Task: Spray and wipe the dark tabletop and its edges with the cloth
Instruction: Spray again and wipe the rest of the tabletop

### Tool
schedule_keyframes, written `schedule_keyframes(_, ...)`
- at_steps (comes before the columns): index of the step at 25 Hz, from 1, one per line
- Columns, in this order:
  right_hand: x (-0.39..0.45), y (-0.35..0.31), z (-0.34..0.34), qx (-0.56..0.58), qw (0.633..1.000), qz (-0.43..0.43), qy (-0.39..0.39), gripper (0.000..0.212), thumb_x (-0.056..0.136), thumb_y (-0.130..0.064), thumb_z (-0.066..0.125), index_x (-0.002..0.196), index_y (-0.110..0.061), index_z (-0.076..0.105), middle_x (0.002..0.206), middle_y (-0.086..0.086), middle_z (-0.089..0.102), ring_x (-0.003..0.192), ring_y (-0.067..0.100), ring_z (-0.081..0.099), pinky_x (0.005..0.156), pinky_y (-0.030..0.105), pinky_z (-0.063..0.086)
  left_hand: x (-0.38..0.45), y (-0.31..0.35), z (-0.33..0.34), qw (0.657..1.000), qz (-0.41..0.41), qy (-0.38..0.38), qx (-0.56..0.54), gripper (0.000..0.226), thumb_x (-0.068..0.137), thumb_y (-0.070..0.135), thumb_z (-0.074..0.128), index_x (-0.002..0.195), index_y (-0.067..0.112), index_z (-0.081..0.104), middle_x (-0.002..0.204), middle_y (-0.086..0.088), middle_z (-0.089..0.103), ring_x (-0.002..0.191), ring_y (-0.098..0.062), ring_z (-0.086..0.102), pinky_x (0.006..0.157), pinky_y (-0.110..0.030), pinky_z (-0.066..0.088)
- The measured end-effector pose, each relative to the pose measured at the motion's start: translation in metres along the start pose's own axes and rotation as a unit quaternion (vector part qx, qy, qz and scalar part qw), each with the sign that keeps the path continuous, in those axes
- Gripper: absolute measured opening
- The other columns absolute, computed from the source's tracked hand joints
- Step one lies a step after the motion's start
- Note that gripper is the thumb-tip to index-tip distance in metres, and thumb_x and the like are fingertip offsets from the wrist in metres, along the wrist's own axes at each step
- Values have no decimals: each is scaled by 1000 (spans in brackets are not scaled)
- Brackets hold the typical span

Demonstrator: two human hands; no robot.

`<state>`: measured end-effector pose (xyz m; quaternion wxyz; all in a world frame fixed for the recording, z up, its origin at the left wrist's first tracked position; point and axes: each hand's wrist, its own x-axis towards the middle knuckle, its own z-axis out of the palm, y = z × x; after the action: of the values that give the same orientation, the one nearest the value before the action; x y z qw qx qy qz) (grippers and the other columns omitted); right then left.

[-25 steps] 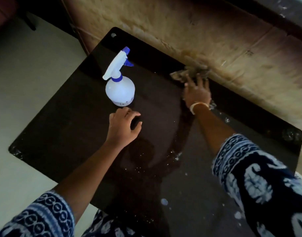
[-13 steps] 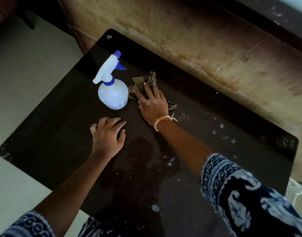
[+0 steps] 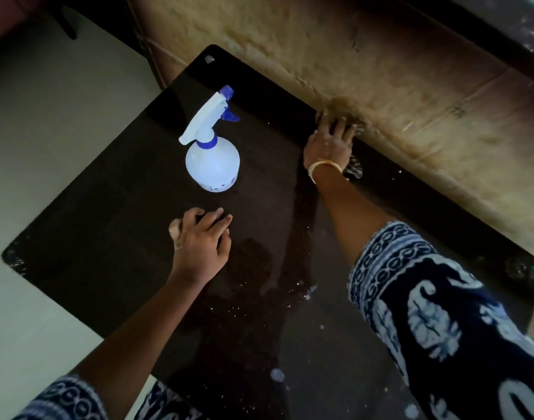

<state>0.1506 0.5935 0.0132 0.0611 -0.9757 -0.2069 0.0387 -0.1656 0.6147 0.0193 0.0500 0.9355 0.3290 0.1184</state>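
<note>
The small, crumpled cloth [image 3: 355,171] is soft and limp, likely damp from the spray, so it should bunch and drag rather than slide cleanly; it handles best pressed flat under a spread palm, with some of it gathered under the fingers so it does not slip out at the rim. Here it lies under the right hand [image 3: 329,144], at the far edge of the dark, glossy tabletop [image 3: 108,237], where the top meets the worn tan wall [image 3: 411,71]. Only blurred scraps of the cloth show, one just beside the wrist with its pale bangle [image 3: 323,165] and another beyond the fingertips, so how much of it is pinned I cannot tell. The right hand is spread flat, fingers extended toward the wall, pressing down on the cloth rather than pinching it. The left hand [image 3: 199,241] rests on the tabletop nearer the person, fingers loosely curled, with nothing in it that I can make out. The white plastic spray bottle with a blue trigger and collar [image 3: 212,159] stands upright between the two hands, near the left one but not touching it, and well apart from the cloth. Droplets and pale specks dot the near part of the surface, which I judge is not yet wiped.
</note>
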Motion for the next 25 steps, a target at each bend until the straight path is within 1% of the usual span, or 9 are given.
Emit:
schedule_keyframes(2,12,-29,-1,3,995,-94,-33,60,98,-32,38,154,-26,19,159,15,20,147,40,12,119,44,13,-1,-2,1,1000,3,10,2,28,81,26,64,107,24,74,116,7,70,107,-26,55,87,-42,27)
schedule_keyframes(5,43,-53,6,-22,966,-237,-100,61,93,-29,45,151,-22,29,160,11,20,147,38,11,122,43,10,2,-1,5,1000,-5,23,-3,26,80,25,64,103,25,75,111,8,71,104,-24,55,86,-41,27)
schedule_keyframes(8,38,-53,-1,-37,927,-357,-107,57,90,-16,51,146,-19,41,158,9,28,147,34,16,122,40,9,6,-4,6,1000,-7,27,-7,23,79,25,65,100,25,76,105,9,72,103,-23,54,86,-41,27)
schedule_keyframes(10,12,-44,-10,-17,903,-417,-107,58,91,-8,48,146,-24,41,157,7,28,148,31,16,120,34,9,7,-5,4,1000,-2,19,-3,24,80,26,64,101,26,76,104,10,72,104,-23,55,87,-41,27)
schedule_keyframes(11,-2,-37,-13,1,894,-436,-105,59,90,-7,48,146,-27,42,157,6,29,148,32,16,120,34,11,7,-6,2,1000,1,11,-2,25,81,27,62,102,27,75,106,11,72,104,-23,55,87,-41,27)
schedule_keyframes(14,-35,-20,-13,19,881,-460,-107,60,87,-5,50,143,-28,47,155,5,34,147,35,20,119,42,23,2,-8,-7,1000,14,-15,-4,30,86,28,56,112,29,71,117,10,69,110,-24,54,87,-42,28)
schedule_keyframes(16,-55,-13,-11,14,879,-464,-113,60,86,-5,50,142,-28,48,154,5,35,146,36,21,117,44,27,-12,-10,-16,1000,0,-24,-13,32,87,27,54,114,28,69,123,8,67,113,-25,54,87,-43,29)
schedule_keyframes(19,-89,-3,-8,19,880,-464,-97,60,85,-7,48,141,-27,49,154,6,36,145,37,22,118,42,24,-45,-12,-24,998,-39,-29,-26,30,87,25,54,111,25,70,124,5,65,112,-25,55,88,-43,29)
schedule_keyframes(25,-154,0,-3,9,908,-413,-72,56,89,-11,47,142,-28,48,154,7,36,145,34,23,118,38,20,-109,-26,-31,994,-95,-32,-38,28,89,22,59,116,25,69,124,5,65,112,-21,54,89,-43,29)
